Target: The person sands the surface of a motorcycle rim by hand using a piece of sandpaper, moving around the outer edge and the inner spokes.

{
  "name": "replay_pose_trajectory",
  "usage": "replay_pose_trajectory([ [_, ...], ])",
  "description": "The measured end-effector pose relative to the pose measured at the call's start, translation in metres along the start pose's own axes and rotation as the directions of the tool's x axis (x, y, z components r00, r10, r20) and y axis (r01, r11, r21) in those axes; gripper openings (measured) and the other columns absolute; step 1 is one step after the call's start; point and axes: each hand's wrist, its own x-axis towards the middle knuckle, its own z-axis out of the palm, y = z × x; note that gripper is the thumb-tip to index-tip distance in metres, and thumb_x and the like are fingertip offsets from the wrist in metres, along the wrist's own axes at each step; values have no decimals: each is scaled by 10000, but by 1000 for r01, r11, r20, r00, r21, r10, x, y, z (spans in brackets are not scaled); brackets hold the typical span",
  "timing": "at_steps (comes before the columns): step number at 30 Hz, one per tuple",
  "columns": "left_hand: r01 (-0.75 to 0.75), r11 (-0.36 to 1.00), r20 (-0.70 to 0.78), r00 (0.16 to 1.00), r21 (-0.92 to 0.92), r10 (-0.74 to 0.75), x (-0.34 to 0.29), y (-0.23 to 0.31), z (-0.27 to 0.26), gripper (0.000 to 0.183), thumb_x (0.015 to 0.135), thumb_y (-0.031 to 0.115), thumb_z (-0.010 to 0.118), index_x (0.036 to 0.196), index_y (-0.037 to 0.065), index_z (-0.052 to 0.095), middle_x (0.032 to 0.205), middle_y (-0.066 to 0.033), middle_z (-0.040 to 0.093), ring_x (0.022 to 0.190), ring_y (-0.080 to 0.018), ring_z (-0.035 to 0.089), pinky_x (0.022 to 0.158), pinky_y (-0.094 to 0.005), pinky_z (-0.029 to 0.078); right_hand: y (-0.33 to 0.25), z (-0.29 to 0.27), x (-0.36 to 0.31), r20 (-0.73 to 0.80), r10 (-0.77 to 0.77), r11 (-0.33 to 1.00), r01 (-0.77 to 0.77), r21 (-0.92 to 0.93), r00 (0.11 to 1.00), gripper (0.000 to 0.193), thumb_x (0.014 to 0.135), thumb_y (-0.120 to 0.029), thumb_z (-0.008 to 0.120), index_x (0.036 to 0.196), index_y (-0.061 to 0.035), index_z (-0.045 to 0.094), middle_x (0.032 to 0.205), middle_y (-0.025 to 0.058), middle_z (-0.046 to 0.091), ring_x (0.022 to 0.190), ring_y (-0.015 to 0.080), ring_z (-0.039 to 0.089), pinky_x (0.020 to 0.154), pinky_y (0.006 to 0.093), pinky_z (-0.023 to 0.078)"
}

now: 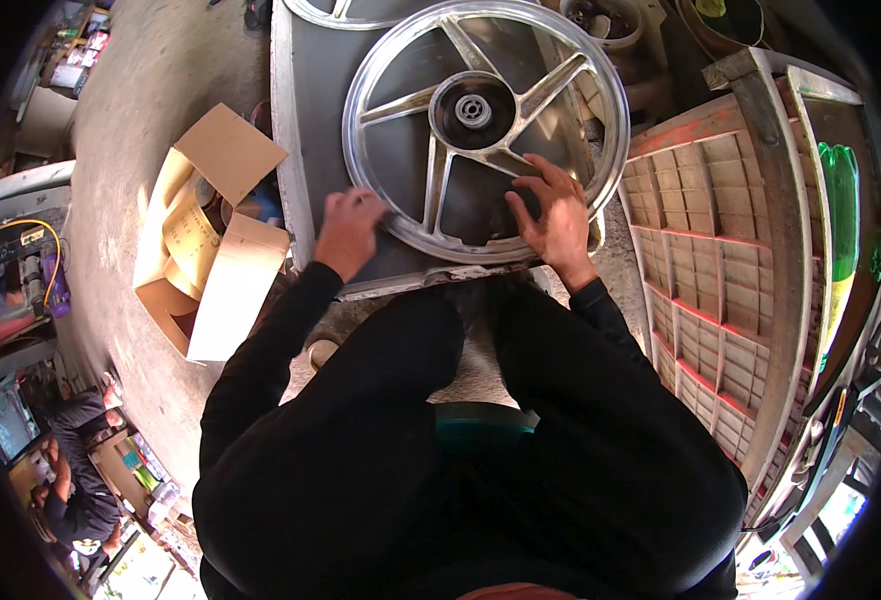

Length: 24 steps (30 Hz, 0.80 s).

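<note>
A silver alloy motorcycle wheel (532, 97) with broad spokes and a central hub lies flat on a dark-topped, pale-edged work surface (317, 110) in front of my knees. At the wheel's near-left rim is my left hand (350, 232), slightly blurred, its fingers curled and pressed together. A small dark patch shows by its fingertips, too smeared to name. Over the near-right rim my right hand (558, 222) has thumb and fingers apart, pointing inward across the wheel, with nothing seen between them. Whether its palm touches the rim is hidden.
Part of another wheel (345, 12) shows at the far edge. An opened cardboard box (240, 285) stands on the floor at left. To the right are a wood-framed panel (705, 235) and a green plastic bottle (840, 215). A bucket (615, 22) stands far right. Another person (80, 480) sits at lower left.
</note>
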Motion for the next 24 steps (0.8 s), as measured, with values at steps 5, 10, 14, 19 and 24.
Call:
replay_pose_trajectory([
  [5, -179, 975, 39, 982, -128, 186, -7, 24, 9, 436, 757, -5, 689, 1187, 69, 690, 1194, -83, 696, 1291, -277, 601, 1102, -442, 406, -2, -2, 1, -6, 3, 1000, -3, -18, 1000, 218, 877, -186, 809, 1049, -62, 759, 1363, 139, 672, 1238, 370, 636, 1058, 488, 476],
  [10, 18, 999, -13, 1000, -27, -18, -3, 4, 3, 449, 744, -15, 677, 1186, 65, 686, 1183, -90, 695, 1294, -269, 602, 1092, -452, 410, 1, 0, -1, -4, 8, 1000, -8, -23, 1000, 225, 890, -209, 818, 1072, -86, 770, 1398, 111, 672, 1250, 350, 650, 1053, 475, 479],
  [14, -182, 980, -20, 983, -84, 181, -13, 25, 16, 432, 754, -16, 666, 1175, 72, 695, 1157, -81, 704, 1291, -254, 607, 1077, -453, 413, 0, -1, 0, 2, 15, 999, -15, -31, 1000, 226, 890, -211, 818, 1070, -81, 772, 1399, 113, 672, 1249, 352, 650, 1059, 476, 478],
  [19, 35, 999, -39, 999, 15, -35, 3, 5, 0, 400, 798, 1, 657, 1186, 85, 712, 1169, -72, 715, 1289, -250, 605, 1080, -445, 400, -1, -3, 0, 0, 15, 999, -15, -36, 1000, 227, 888, -212, 819, 1068, -79, 779, 1403, 113, 672, 1252, 352, 649, 1058, 479, 478],
  [24, -210, 965, -8, 977, -155, 212, -9, 28, 14, 378, 806, -4, 655, 1168, 89, 714, 1149, -71, 725, 1250, -264, 621, 1042, -436, 409, -1, -2, 1, 3, 16, 999, -16, -30, 1000, 226, 885, -209, 820, 1063, -78, 777, 1395, 113, 677, 1253, 352, 649, 1059, 478, 478],
])
